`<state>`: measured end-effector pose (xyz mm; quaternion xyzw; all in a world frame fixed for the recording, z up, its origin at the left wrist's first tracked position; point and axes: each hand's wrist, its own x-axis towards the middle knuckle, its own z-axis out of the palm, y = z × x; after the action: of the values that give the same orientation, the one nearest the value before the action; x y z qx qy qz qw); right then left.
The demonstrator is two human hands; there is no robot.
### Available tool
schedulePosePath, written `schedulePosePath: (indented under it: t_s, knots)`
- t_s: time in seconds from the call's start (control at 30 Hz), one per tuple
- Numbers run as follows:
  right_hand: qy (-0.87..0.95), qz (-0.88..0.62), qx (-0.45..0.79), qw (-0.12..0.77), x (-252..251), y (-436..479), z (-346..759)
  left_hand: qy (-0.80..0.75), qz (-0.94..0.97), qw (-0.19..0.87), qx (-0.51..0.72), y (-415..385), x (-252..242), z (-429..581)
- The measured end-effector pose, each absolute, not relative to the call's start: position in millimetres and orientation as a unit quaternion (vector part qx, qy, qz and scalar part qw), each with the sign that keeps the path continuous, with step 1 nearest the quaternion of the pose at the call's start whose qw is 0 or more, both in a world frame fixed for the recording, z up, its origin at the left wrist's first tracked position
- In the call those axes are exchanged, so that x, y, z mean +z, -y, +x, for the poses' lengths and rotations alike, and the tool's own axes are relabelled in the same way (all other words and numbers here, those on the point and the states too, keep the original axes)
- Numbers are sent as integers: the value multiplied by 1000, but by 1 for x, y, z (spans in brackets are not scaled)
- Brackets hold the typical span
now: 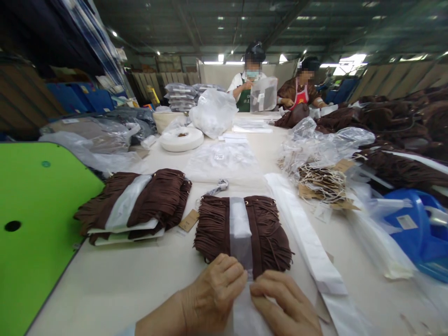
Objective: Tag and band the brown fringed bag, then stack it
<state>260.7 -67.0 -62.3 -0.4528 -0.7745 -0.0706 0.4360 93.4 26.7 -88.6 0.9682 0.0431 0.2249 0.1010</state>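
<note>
In front of me lies a brown fringed piece, folded, with small metal eyelets along its top. A translucent white paper strip runs down its middle and on toward me past its lower edge. At that lower edge my left hand, fingers curled in, grips the strip from the left side. Opposite it, my right hand has its bent fingers closed on the strip's right edge. A tan tag rests beside the fringed piece. Further left, a stack of similar brown fringed pieces carries a white band.
More white paper strips lie to the right. Beyond them are corded tags, clear plastic bags and a blue holder. A white roll sits farther back. A green panel borders the left. Two co-workers stand across the table.
</note>
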Motion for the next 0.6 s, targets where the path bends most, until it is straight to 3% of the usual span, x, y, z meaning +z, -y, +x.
schedulePosePath:
  t_s: [0.23,0.43,0.6]
  knots:
    - [724,-550,9,417,-66,15,271,-260,877,105,390,-14,-102,106]
    - [700,-607,54,371,-81,1,267,-280,878,25,387,-17,-114,112]
    - [677,-622,91,383,-86,-1,270,-292,883,45,365,-20,-115,108]
